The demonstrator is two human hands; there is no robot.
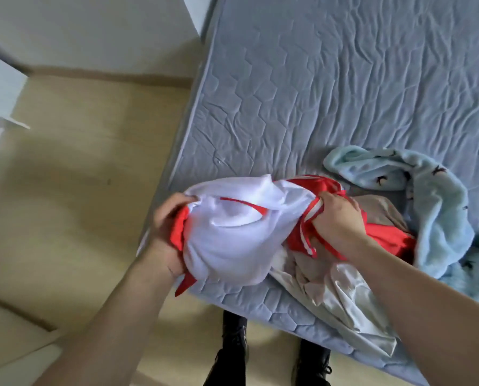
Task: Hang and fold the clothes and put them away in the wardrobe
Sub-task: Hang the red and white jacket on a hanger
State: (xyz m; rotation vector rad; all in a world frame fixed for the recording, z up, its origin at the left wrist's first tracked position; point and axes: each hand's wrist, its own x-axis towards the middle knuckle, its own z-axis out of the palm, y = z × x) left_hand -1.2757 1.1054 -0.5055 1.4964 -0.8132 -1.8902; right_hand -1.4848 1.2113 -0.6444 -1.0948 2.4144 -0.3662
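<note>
A person is standing at the corner of a bed (330,79) with a grey-blue quilted cover and is holding a white and red garment (232,232) with both hands. The left hand (167,232) is gripping the left end of the garment, where red cloth is showing under the white; its fingers (188,200) are closing on the fabric from above and from the side. The right hand (337,221) is gripping the other end, at a red part with white stripes, and its fingers are clamped tightly on the bunched cloth. The white part of the garment is hanging loosely between the two hands and is resting on the edge of the bed, near its corner.

Under and just beside the right hand, other clothes are lying in a pile: a beige piece (383,215), a shiny pale satin piece (344,302) that is reaching to the bed's near edge, and a fluffy light blue blanket (433,204) with small dark figures, which is curving around the pile on the right.

Below the bed's edge, two black shoes (234,344) are standing on the pale wooden floor (79,190). At the left edge a white panel (1,90) is showing, maybe furniture; I cannot tell which
</note>
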